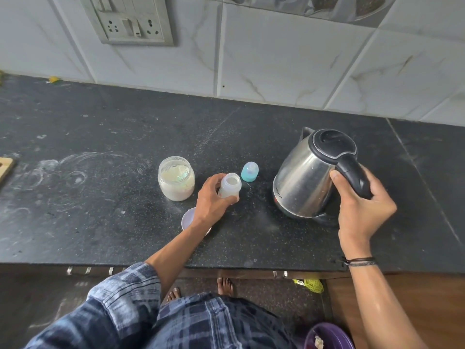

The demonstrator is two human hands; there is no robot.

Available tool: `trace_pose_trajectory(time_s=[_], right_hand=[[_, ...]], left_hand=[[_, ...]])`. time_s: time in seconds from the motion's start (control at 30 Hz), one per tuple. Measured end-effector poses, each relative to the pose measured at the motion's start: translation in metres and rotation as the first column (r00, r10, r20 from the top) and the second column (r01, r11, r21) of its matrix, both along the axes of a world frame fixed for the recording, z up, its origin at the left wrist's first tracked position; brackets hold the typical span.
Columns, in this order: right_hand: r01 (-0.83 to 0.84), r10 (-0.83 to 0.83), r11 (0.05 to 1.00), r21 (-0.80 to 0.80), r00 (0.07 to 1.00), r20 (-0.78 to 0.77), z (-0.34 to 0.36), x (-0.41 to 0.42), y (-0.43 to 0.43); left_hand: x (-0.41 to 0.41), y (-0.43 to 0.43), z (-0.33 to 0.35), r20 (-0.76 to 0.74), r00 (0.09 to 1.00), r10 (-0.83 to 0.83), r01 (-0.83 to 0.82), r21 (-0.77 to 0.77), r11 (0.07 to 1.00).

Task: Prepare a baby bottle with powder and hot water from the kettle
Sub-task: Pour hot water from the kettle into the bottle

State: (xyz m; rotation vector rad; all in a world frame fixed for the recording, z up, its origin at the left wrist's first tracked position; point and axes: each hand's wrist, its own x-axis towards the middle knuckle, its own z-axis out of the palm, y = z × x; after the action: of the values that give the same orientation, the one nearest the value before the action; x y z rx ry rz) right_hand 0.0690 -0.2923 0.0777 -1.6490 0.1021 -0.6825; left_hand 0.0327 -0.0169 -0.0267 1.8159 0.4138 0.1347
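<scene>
An open, clear baby bottle stands upright on the black counter, and my left hand grips it around the body. To its right stands a steel kettle with a black lid and handle; my right hand holds the handle with the fingers curled round it. Left of the bottle is an open glass jar of pale powder. The bottle's teal nipple cap stands just behind the bottle. A white jar lid lies partly under my left wrist.
A tiled wall with a socket panel rises behind the counter. A wooden board's corner shows at the far left edge. Below the counter edge I see my feet, a yellow-green bag and a purple bowl.
</scene>
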Motion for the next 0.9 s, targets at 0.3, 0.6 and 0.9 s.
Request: trace_pose_trajectory(time_s=[0.3,0.6,0.9], right_hand=[[0.050,-0.050,0.999,-0.012,0.999,0.002,-0.017,-0.004,-0.002],[0.136,-0.134,0.990,0.040,0.990,-0.034,-0.028,-0.017,0.000],[0.142,-0.145,0.989,-0.039,0.985,-0.090,-0.025,-0.025,0.006]], left_hand=[[0.001,0.001,-0.002,-0.016,1.000,-0.010,0.010,-0.001,1.000],[0.000,-0.001,-0.005,-0.004,1.000,0.011,-0.011,-0.032,0.999],[-0.001,-0.001,-0.007,0.001,1.000,0.018,-0.018,-0.030,0.999]])
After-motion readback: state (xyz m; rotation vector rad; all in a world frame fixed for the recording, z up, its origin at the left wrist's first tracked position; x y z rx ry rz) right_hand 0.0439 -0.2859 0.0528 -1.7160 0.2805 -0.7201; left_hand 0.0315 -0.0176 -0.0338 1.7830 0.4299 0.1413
